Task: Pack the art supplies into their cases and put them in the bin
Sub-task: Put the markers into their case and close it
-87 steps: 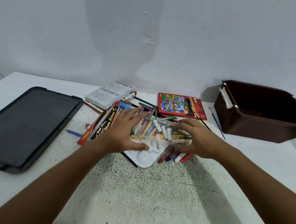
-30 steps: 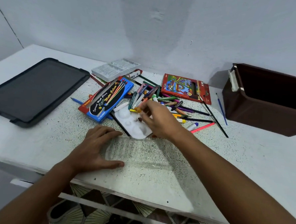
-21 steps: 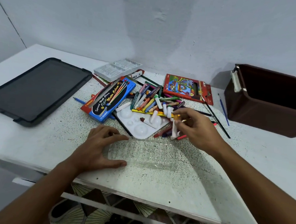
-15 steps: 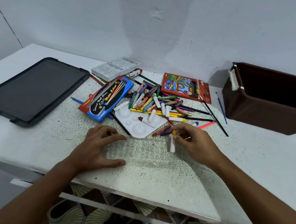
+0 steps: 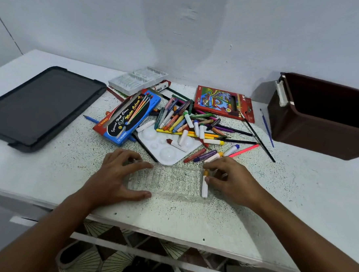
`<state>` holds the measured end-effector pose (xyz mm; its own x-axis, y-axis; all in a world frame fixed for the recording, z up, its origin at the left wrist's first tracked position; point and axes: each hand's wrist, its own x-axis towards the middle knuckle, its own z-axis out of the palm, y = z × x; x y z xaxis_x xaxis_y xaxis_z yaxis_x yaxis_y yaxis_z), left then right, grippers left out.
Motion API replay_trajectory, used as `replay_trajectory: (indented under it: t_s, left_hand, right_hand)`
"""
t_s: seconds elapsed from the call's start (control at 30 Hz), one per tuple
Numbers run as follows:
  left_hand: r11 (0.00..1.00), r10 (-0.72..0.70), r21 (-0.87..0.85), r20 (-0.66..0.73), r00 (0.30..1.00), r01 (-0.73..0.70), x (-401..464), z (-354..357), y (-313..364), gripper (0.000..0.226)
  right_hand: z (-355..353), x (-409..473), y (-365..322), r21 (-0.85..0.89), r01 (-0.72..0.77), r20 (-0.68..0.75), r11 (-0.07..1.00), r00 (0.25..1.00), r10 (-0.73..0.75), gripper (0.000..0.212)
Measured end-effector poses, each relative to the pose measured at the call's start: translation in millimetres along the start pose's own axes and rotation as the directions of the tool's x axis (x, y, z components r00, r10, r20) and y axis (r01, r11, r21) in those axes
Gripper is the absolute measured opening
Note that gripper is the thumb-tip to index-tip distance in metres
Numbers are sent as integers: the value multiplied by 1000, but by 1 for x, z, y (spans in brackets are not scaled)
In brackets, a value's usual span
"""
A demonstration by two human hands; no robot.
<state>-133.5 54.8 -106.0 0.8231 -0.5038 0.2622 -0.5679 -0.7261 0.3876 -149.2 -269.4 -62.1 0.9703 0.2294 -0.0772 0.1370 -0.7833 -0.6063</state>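
A: Where is the clear tray (image 5: pixel 171 182)?

B: Flat on the speckled table (image 5: pixel 190 216) near its front edge, between the two hands. The left hand (image 5: pixel 117 178) grips its left end, thumb along the near side and fingers curled over the far corner.

A: And the right hand (image 5: pixel 232 181)?

B: At the tray's right end. Its thumb and fingertips pinch a white crayon with an orange tip (image 5: pixel 204 184), which lies in the rightmost groove, pointing toward twelve o'clock.

A: The rest of the supplies?

B: At twelve o'clock from the tray sits a white paint palette (image 5: pixel 169 150) with a few crayons on it. Just beyond it lies a loose pile of crayons (image 5: pixel 188 121) and pencils. At eleven o'clock is a blue watercolour box (image 5: pixel 131 116), and farther back a white plastic insert (image 5: pixel 137 80). At one o'clock lies a red pencil box (image 5: pixel 222 102), with two thin brushes (image 5: pixel 258 138) beside it.

A: The bin?

B: The brown bin (image 5: pixel 322 127) stands at two o'clock, well apart from the tray, against the wall. Its lid, a dark flat one (image 5: pixel 37 104), lies at ten o'clock.
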Motion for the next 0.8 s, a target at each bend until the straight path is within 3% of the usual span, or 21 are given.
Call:
replay_trajectory:
  t_s: [0.43,0.57,0.63,0.7,0.8]
  left_hand:
    - [1000,10,-3,-19,1000,-10,0,0,2,69]
    - [1000,7,-7,-3,1000,-7,0,0,1,70]
    - [1000,3,-22,-4,1000,-3,-1,-1,0,70]
    - [999,1,-39,-12,1000,-1,-1,-1,1,71]
    - [999,2,-40,-3,1000,-2,-1,-1,1,71]
  right_hand:
    - [-1,-2,-3,27,-28,30,999,999,27,20]
    - [-17,14,-4,53,-110,-116,993,987,115,20]
    - [-25,28,1,-56,-195,-217,979,960,179,31]
    - [-27,40,7,-195,-277,-213,941,948,236,43]
    - [-23,48,10,-272,-316,-139,909,948,288,29]
